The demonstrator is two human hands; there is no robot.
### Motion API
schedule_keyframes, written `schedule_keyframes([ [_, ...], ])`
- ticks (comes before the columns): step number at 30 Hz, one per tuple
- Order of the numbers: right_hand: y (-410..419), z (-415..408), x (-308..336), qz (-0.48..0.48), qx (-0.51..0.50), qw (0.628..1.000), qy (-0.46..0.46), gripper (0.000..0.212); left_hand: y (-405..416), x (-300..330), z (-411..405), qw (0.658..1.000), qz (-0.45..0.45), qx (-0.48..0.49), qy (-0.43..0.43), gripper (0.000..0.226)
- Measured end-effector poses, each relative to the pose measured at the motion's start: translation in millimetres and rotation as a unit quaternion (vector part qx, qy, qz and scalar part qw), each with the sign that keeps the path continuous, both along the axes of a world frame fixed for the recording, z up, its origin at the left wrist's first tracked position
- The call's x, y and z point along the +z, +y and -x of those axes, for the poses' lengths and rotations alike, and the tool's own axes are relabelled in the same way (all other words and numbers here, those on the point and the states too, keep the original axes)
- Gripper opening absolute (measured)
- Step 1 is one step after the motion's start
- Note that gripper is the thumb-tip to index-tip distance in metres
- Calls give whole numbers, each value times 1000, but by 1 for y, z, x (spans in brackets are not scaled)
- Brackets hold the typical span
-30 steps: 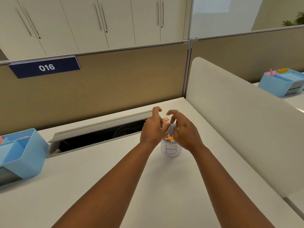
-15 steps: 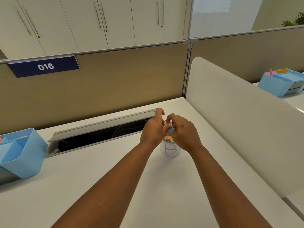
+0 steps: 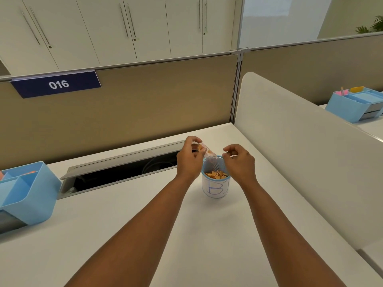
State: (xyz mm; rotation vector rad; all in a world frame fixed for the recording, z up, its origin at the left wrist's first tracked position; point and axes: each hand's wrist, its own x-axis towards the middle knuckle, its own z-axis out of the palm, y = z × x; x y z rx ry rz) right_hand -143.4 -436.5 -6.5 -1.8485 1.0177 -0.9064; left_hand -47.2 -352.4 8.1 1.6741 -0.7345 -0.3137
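A blue mesh cup (image 3: 215, 183) with a white paper label marked "B" stands on the white desk (image 3: 128, 220), part-filled with small orange-tan shavings (image 3: 215, 174). My left hand (image 3: 189, 160) grips a small clear container (image 3: 208, 152) tilted over the cup's rim, some shavings still inside it. My right hand (image 3: 238, 162) hovers just right of the cup's rim with fingers curled; whether it touches the container I cannot tell.
An open cable trough (image 3: 124, 168) runs along the desk's back. A blue desk organiser (image 3: 29, 193) sits at the left edge. A white divider panel (image 3: 300, 146) borders the desk on the right, with another blue organiser (image 3: 356, 103) beyond it.
My hands have drawn apart. The right hand moved right off the container, while the left one keeps it tilted above the cup.
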Motion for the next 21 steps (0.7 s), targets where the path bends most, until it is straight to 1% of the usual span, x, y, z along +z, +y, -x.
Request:
schedule_keyframes([
  [2, -3, -1, 1, -108, 18, 994, -31, 11, 1, 2, 0, 994, 34, 2, 107, 17],
  [4, -3, -2, 2, -180, 46, 981, -51, 6, 3, 4, 1, 982, 61, 0, 180, 17],
  [6, -1, -2, 3, -202, 73, 974, -68, 6, 3, 5, 0, 971, 79, 7, 225, 14],
  [8, 1, -1, 4, -210, 105, 969, -81, 14, 2, 6, -1, 961, 88, 21, 260, 11],
  [10, 2, 1, 5, -175, 142, 972, -70, 22, 2, 6, -2, 954, 90, 34, 285, 13],
  [13, 0, 4, 4, -67, 175, 982, -23, 38, 2, 6, -5, 951, 78, 42, 295, 25],
  [16, -3, 6, 0, 58, 228, 971, 39, 55, 2, 6, -6, 953, 68, 47, 292, 30],
  [19, -3, 5, -5, 153, 229, 954, 121, 59, 1, 5, -5, 960, 56, 47, 270, 28],
  [21, -3, 4, -7, 179, 213, 951, 136, 58, 0, 5, -4, 963, 52, 46, 259, 28],
])
